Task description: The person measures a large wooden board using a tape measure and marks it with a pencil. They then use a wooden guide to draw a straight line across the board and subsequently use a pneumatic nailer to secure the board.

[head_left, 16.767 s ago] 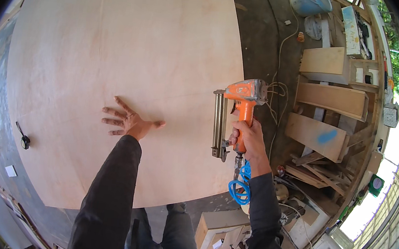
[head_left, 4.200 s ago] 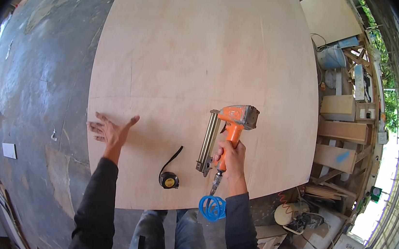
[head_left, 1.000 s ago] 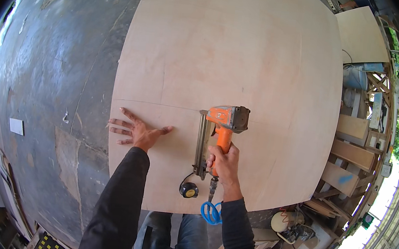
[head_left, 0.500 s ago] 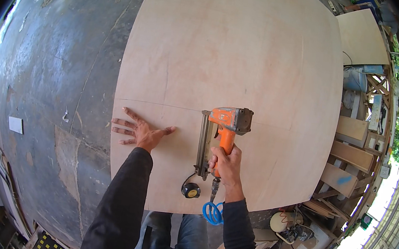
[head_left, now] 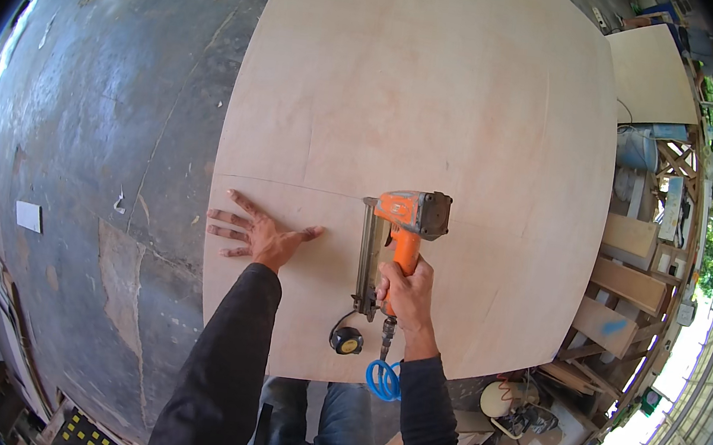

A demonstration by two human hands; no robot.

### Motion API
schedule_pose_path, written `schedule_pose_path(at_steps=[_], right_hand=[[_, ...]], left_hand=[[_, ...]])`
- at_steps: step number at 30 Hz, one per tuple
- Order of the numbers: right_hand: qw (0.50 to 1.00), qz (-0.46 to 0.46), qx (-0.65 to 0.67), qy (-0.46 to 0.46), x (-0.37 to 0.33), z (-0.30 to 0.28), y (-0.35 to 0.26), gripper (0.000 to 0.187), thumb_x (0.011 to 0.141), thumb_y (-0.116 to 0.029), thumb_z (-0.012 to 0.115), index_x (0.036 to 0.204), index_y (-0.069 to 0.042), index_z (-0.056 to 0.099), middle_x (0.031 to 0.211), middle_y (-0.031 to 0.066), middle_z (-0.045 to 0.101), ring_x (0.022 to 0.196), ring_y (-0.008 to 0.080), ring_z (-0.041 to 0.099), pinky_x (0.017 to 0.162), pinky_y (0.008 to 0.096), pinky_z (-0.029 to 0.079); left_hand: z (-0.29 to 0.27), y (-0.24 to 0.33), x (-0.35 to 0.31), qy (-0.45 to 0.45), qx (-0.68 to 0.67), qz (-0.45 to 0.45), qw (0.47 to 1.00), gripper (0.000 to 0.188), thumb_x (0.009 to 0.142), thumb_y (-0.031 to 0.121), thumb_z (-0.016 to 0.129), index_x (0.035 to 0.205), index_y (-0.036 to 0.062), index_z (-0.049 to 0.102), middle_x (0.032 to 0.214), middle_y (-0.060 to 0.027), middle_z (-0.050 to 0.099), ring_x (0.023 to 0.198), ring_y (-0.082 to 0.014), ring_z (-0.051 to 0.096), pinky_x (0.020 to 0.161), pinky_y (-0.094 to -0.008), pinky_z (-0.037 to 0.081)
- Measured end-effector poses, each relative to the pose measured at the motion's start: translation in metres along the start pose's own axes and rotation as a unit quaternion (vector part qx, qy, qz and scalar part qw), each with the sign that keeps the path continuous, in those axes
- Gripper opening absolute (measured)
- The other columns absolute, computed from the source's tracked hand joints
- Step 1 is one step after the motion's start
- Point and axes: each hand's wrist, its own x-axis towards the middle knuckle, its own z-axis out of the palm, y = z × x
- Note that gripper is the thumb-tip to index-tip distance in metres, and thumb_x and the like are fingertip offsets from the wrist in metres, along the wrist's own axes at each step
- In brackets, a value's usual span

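A large pale plywood sheet [head_left: 439, 101] lies in front of me, with a thin pencil line across it. My left hand [head_left: 264, 234] rests flat near its left edge, fingers spread just below that line. In my right hand [head_left: 410, 291] is an orange pneumatic nail gun [head_left: 409, 213], held by its handle. The gun's nose points left, close to the line, and its long magazine runs toward me. A blue coiled air hose [head_left: 383, 380] hangs from the handle. Beside the magazine's near end is a black tape measure [head_left: 347, 341].
Worn grey floor [head_left: 116, 110] stretches along the left, with a small white rectangle [head_left: 28, 217] on it. Wood boards [head_left: 628, 284] are stacked along the right. A cream-coloured tank [head_left: 499, 399] stands at the lower right, and another panel [head_left: 653, 75] lies at the far right.
The plywood and my left hand appear slightly farther right in the view. The nail gun stays nearly in place, still in my right hand.
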Motion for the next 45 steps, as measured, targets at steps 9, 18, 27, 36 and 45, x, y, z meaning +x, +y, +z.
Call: schedule_pose_path(at_steps=[9,18,27,36,45], right_hand=[[0.997,0.013,0.037,-0.06,-0.002,0.041,-0.009,0.043,0.091,-0.002,0.062,0.132,0.007,0.052,0.063,0.001,0.052,0.047,0.01,0.05,0.047,0.0277,0.046],[0.998,0.024,0.014,-0.051,0.004,0.074,0.002,0.025,0.091,-0.003,0.062,0.114,0.002,0.055,0.063,0.0009,0.052,0.046,0.0094,0.049,0.046,0.0276,0.046],[0.998,0.011,0.029,-0.049,0.002,0.078,0.003,0.027,0.091,-0.004,0.062,0.116,0.001,0.056,0.061,0.001,0.053,0.045,0.0093,0.053,0.041,0.0252,0.042],[0.999,0.019,0.015,-0.049,0.001,0.079,-0.001,0.031,0.091,-0.002,0.06,0.12,0.005,0.054,0.063,0.0008,0.052,0.046,0.0095,0.049,0.047,0.0278,0.046],[0.999,0.015,0.012,-0.05,0.0,0.08,-0.004,0.027,0.091,-0.002,0.06,0.117,0.003,0.055,0.063,0.0005,0.051,0.046,0.0091,0.048,0.046,0.0279,0.046]], left_hand=[[0.003,-0.01,0.007,-0.012,-0.014,0.036,0.999,0.172,0.053,0.052,0.099,0.152,0.0115,-0.035,0.149,-0.0383,-0.043,0.136,-0.0593,-0.041,0.103,-0.0821,-0.01],[0.009,-0.013,0.009,0.002,-0.033,0.056,0.998,0.164,0.06,0.039,0.098,0.153,0.0123,-0.034,0.149,-0.0386,-0.042,0.135,-0.0616,-0.04,0.102,-0.0837,-0.008],[0.005,-0.013,0.005,0.01,-0.029,0.041,0.999,0.164,0.059,0.037,0.099,0.154,0.0145,-0.033,0.15,-0.037,-0.042,0.136,-0.0614,-0.04,0.102,-0.084,-0.008],[0.007,-0.015,0.009,-0.001,-0.034,0.045,0.998,0.165,0.059,0.037,0.099,0.153,0.0151,-0.035,0.15,-0.0362,-0.043,0.136,-0.0602,-0.041,0.102,-0.0835,-0.01],[0.005,-0.012,0.006,0.0,-0.031,0.038,0.999,0.165,0.059,0.038,0.099,0.154,0.0147,-0.033,0.151,-0.0361,-0.042,0.136,-0.0602,-0.041,0.103,-0.0826,-0.01]])
